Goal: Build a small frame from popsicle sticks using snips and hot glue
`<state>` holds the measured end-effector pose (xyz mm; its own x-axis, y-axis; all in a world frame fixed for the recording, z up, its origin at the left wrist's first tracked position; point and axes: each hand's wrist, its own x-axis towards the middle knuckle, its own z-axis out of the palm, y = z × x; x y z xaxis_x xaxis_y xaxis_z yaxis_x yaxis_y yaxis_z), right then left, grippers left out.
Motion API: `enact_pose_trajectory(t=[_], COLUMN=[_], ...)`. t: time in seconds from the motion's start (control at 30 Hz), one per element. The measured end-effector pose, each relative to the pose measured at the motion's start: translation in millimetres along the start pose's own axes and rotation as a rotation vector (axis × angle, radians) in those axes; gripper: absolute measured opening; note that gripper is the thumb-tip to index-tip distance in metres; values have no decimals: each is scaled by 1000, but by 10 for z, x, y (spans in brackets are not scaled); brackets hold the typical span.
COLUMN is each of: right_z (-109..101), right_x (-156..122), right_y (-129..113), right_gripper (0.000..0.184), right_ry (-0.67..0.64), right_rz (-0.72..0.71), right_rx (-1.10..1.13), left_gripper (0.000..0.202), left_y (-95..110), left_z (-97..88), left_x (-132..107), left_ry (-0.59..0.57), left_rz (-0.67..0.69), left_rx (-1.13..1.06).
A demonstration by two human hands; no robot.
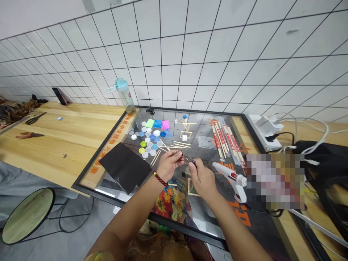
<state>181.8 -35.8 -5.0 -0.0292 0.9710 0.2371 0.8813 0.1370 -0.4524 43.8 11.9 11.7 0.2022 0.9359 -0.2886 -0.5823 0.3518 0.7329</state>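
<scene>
Two pinches showed: left hand (169, 164) on a tiny dark piece (181, 153), right hand (201, 177) on a blue-ended object (194, 163) (type unclear); a loose grip risked dropping either.

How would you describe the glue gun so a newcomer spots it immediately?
Find the large black-framed glass panel on the wooden table. On its right part, beside the person's right hand, lies the white glue gun, pointing toward that hand. Unlike the straight, red-labelled stick packs beyond it, it is pistol-shaped.
</scene>
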Motion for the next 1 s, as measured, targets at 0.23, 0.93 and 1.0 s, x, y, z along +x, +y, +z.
enact_pose_trajectory(t=[0.23,0.93,1.0], right_z=[-34,-120,-121], right_x=[-29,-50,-50], right_y=[-34,-26,-26], right_gripper=[40,39,39], right_ry=[-78,-81,-80], right_rz=[30,25,21], right_rx=[-81,-49,-48], left_gripper=[35,33,33], left_y=[-58,-15,-10], left_z=[46,71,75], left_x=[-43,-98,-102], left_ry=[5,-54,-65], left_rz=[-18,24,24], left_rx=[9,77,80])
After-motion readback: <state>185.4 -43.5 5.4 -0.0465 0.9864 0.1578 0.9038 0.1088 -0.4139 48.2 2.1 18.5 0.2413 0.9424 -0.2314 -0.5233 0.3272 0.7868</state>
